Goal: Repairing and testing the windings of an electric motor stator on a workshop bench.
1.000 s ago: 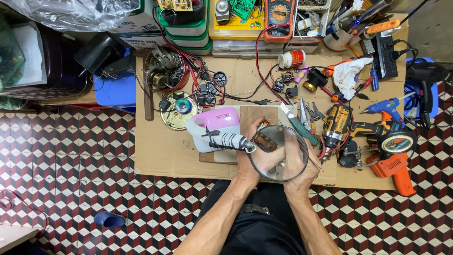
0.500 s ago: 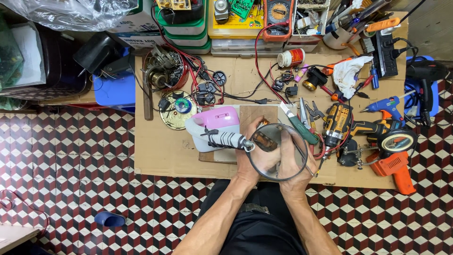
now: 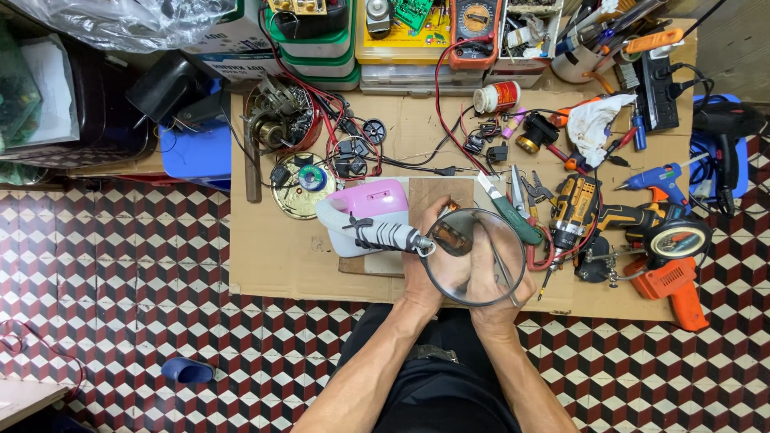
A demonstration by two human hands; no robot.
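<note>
Head view shows my left hand (image 3: 423,273) and right hand (image 3: 496,281) under a round clear magnifying lens (image 3: 475,256) on its grey flexible arm (image 3: 387,235), fingers curled around a small brown cylindrical part (image 3: 451,237) above the cardboard sheet (image 3: 273,248); grip tightness I cannot tell.

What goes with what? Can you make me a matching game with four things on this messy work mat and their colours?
Things:
1. glue gun
2. slipper on the floor
3. case beside the left hand
4. power drill at the mat's right edge

Colours:
A. pink
B. orange
C. dark blue
D. light blue with an orange tip

Pairs: 1-D, 2-C, 3-A, 4-B
</note>
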